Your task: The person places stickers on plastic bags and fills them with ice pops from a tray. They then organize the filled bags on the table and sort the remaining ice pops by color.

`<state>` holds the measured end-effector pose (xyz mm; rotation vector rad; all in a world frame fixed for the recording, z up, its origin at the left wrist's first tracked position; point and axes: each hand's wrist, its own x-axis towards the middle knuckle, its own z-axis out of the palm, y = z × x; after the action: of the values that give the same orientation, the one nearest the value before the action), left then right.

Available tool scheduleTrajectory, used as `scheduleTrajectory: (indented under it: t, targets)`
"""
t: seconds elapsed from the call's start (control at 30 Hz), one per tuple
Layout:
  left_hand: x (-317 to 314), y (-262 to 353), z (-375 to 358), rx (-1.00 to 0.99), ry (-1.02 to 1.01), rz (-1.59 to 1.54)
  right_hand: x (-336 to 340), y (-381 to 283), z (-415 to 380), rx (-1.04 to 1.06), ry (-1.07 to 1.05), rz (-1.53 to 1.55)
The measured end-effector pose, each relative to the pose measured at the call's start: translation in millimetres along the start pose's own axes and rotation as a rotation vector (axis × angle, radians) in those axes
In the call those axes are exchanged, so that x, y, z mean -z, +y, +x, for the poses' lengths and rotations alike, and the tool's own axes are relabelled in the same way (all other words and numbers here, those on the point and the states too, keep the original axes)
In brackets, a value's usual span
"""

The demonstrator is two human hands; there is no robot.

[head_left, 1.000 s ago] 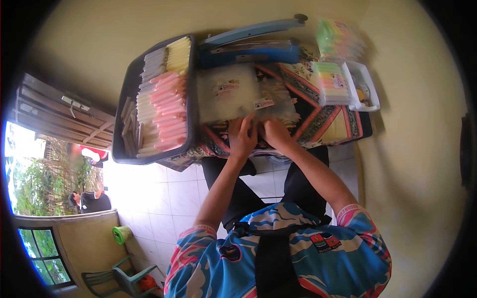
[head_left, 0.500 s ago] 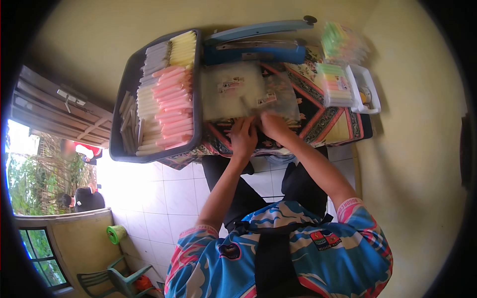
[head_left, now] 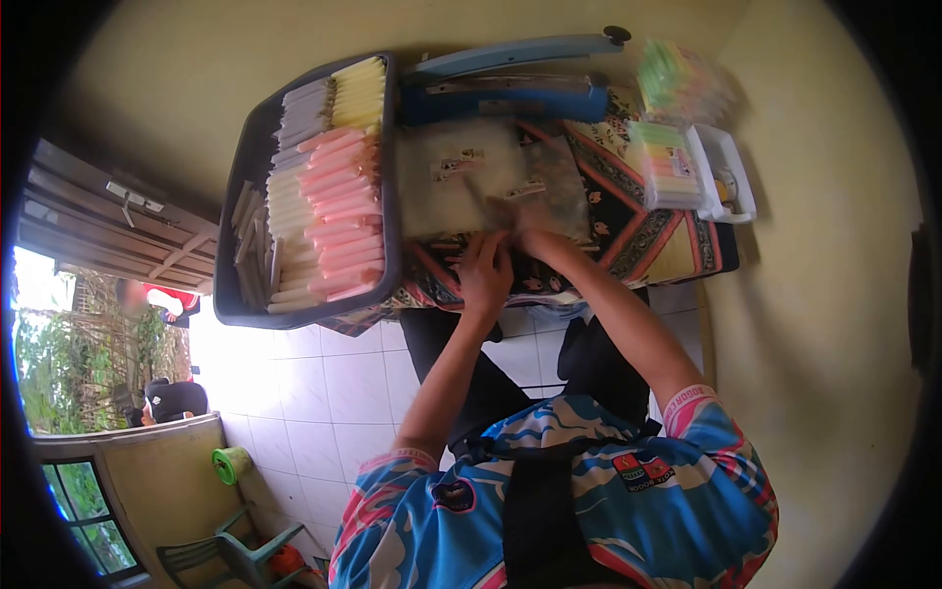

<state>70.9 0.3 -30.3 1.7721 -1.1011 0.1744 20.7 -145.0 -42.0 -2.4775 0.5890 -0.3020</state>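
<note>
My left hand [head_left: 484,270] is at the near edge of the plastic bags, its fingers bent together and pinching at the bag edge. My right hand [head_left: 538,236] meets it there, blurred by motion, with its fingers closed. A faint slanted streak shows beyond the right fingers; what it is cannot be made out. Under and past the hands lie flat, clear plastic bags [head_left: 422,191] with small printed labels [head_left: 457,165]. On the left stands a dark tub [head_left: 391,196] holding rows of pink candles [head_left: 343,211], cream candles [head_left: 287,211], yellow candles [head_left: 359,93] and grey ones [head_left: 302,113].
Behind the bags lies a blue long-armed sealer [head_left: 505,100]. Filled packs of multicoloured candles [head_left: 665,167] and a white tray [head_left: 728,182] stand at the right on the patterned tablecloth [head_left: 677,236]. A green chair [head_left: 250,550] and people outside [head_left: 175,401] are at the lower left.
Both hands stay close together at the bag edge. My right fingers and the blurred streak have shifted slightly. The whole view has tilted a little.
</note>
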Motion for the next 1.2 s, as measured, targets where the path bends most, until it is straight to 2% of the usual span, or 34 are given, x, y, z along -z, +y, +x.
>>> scheduleTrajectory:
  t: [0.1, 0.2, 0.27, 0.4, 0.5, 0.6, 0.7, 0.8, 0.83, 0.93, 0.97, 1.07, 1.2]
  targets:
    - [0.1, 1.5, 0.2, 0.019, 0.001, -0.004, -3.6, 6.9, 3.3, -0.01, -0.006, 0.034]
    - [-2.7, -0.9, -2.0, 0.006, -0.005, -0.008, -0.4, 2.6, 6.1, 0.002, -0.005, -0.147]
    - [-2.5, -1.6, -2.4, -0.019, 0.011, 0.003, -23.0, 18.6, 20.4, -0.111, 0.012, -0.022]
    - [-3.8, -4.7, -3.0, -0.014, 0.022, -0.025, -6.1, 2.4, 18.1, -0.104, -0.072, -0.089]
    - [-2.7, -4.6, -2.1, 0.008, 0.036, -0.048, 17.6, -19.3, 13.4, -0.227, -0.171, -0.042]
    - [-0.5, 0.0, -1.3, 0.05, 0.026, -0.081, -1.3, 10.3, -1.2, 0.082, 0.181, 0.008]
    - [-1.0, -0.2, -2.6, 0.048, 0.026, -0.091, 25.1, 6.6, -34.0, -0.164, 0.037, 0.724]
    - [-3.7, -7.1, -5.3, 0.021, 0.016, -0.095, 54.9, 7.8, -64.3, -0.394, -0.154, 1.002]
    - [-4.6, -6.1, -4.5, 0.036, 0.02, -0.103, 58.5, 2.5, -74.3, -0.39, -0.088, 1.145]
    - [-5.5, -4.7, -2.9, 0.045, 0.031, -0.108, 69.6, 2.7, -100.6, -0.438, -0.034, 1.257]
    - [-4.6, -4.8, -3.3, 0.044, 0.033, -0.104, 67.9, 6.1, -108.9, -0.375, 0.001, 1.292]
    - [-5.1, -4.6, -3.5, 0.035, 0.036, -0.114, 75.7, 5.3, -128.3, -0.419, 0.028, 1.208]
    - [-7.1, -4.0, -3.8, 0.041, 0.023, -0.141, 78.1, -5.6, -141.7, -0.454, -0.087, 1.375]
